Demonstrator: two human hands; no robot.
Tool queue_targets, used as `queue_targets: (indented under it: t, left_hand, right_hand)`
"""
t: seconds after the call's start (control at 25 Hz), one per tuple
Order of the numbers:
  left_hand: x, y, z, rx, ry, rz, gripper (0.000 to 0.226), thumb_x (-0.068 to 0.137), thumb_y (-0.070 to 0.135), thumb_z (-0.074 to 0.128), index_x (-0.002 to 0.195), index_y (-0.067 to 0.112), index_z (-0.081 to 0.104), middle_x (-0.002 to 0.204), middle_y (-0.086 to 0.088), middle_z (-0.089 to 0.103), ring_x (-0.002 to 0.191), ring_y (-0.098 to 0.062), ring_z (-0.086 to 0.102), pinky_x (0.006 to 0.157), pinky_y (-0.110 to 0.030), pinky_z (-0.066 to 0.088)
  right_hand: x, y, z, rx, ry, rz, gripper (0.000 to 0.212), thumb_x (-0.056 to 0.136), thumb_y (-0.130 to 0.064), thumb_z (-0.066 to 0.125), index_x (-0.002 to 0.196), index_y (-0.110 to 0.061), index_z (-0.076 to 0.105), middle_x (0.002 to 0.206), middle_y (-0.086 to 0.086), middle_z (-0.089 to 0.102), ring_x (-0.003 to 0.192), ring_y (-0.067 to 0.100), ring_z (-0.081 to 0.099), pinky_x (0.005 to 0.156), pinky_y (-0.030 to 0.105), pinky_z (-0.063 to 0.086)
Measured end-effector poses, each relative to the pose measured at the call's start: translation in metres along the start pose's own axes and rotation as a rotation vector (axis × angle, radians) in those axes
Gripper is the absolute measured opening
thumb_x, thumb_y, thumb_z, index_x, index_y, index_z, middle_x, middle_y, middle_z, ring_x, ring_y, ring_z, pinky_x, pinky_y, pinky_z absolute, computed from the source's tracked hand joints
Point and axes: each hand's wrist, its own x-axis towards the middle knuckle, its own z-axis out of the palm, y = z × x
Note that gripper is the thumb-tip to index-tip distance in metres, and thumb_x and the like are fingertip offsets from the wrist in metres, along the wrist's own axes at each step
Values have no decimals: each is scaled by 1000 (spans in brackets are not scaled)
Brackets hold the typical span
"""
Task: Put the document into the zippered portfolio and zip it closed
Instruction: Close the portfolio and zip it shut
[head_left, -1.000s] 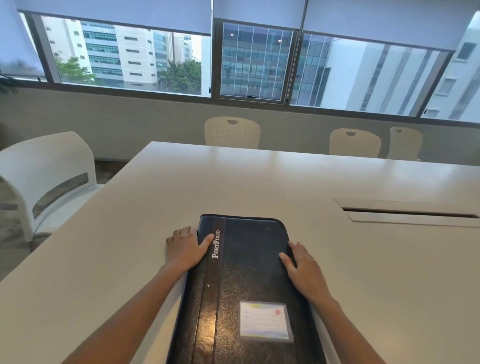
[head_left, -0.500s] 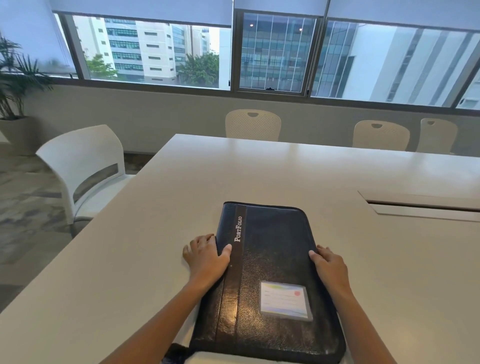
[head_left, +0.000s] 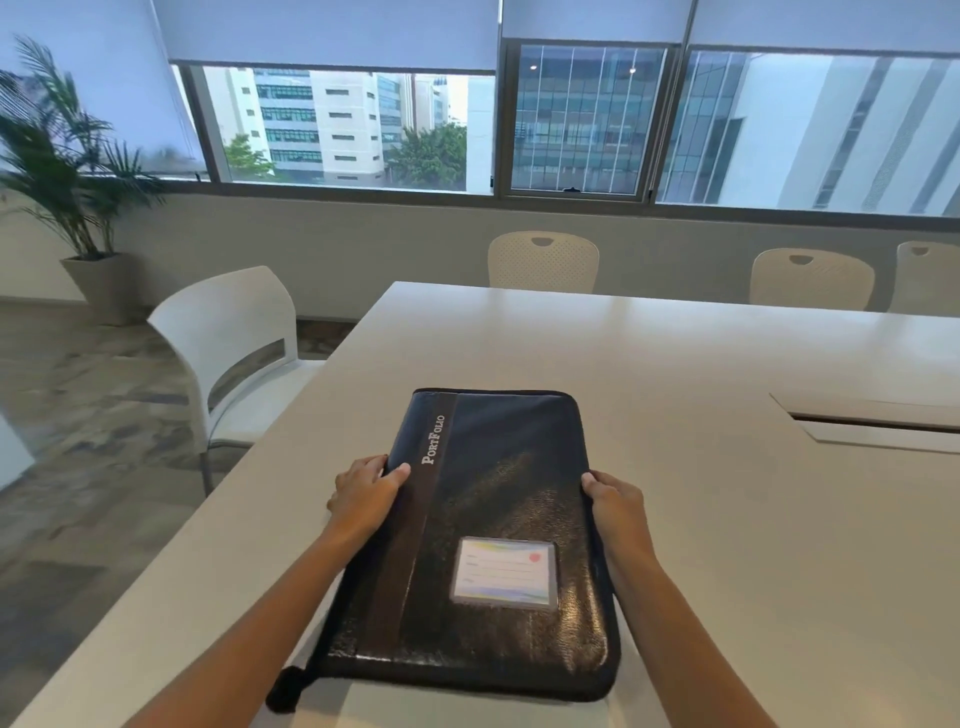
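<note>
black leather zippered portfolio (head_left: 483, 540) lies shut on the white table (head_left: 727, 519), left hand (head_left: 363, 493) and right hand (head_left: 615, 506) gripping its side edges. no document visible, so it's maybe already inside; zip state hard to tell tbh.

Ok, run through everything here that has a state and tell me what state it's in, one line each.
portfolio: shut, flat on the table, label window up
left hand: gripping the portfolio's left edge
right hand: gripping its right edge
roller blinds: partly lowered
table hatch: slightly open
white chair: unoccupied
document: not visible
</note>
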Motion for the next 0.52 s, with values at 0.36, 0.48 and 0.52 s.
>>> queue_targets:
  t: [0.36, 0.48, 0.52]
  left_hand:
    - [38, -39, -36, 153, 61, -24, 36, 96, 39, 47, 117, 15, 64, 122, -9, 63, 113, -31, 53, 97, -47, 39]
    - [47, -44, -31, 194, 87, -21, 38, 95, 41, 48, 120, 16, 62, 126, -8, 61, 116, -32, 50, 94, -47, 37]
    - [49, -46, -28, 210, 94, -21, 38, 94, 42, 49, 119, 17, 63, 126, -9, 61, 116, -33, 50, 94, -47, 37]
  right_hand:
    - [4, 14, 72, -12, -36, -18, 30, 102, -20, 40, 110, -9, 67, 105, 9, 70, 96, 24, 65, 92, 45, 54]
    - [9, 13, 81, -144, -4, -50, 36, 103, -21, 39, 132, -8, 55, 135, 10, 57, 121, 29, 54, 108, 46, 42]
    - [11, 13, 82, -197, 11, -62, 38, 103, -20, 39, 137, -7, 50, 142, 10, 51, 130, 30, 47, 113, 44, 35]
